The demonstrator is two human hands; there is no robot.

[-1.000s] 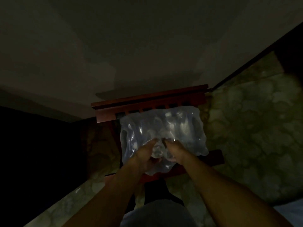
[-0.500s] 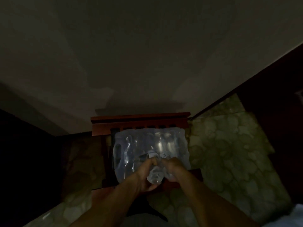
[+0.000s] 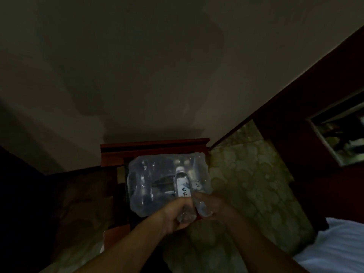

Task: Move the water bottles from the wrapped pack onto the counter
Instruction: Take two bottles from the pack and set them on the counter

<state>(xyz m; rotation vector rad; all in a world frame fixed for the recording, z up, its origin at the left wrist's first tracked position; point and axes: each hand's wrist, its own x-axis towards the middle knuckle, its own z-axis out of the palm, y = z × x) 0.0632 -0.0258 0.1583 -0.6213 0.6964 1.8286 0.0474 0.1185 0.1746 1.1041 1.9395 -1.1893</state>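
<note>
A pack of water bottles in clear plastic wrap lies on a dark red wooden chair. One clear water bottle with a white label sticks out of the wrap's near right corner, cap pointing away from me. My left hand is closed around that bottle's base. My right hand pinches the torn wrap right beside the bottle. Other bottles show dimly inside the wrap.
The chair stands against a plain wall. Green patterned stone floor spreads to the right. A dark red wooden piece of furniture with a framed panel rises at far right. White bedding lies at the lower right. The room is very dim.
The bottle has come further out of the wrap, its label now showing. Both hands shifted to the pack's right corner. The camera view has tilted up and moved.
</note>
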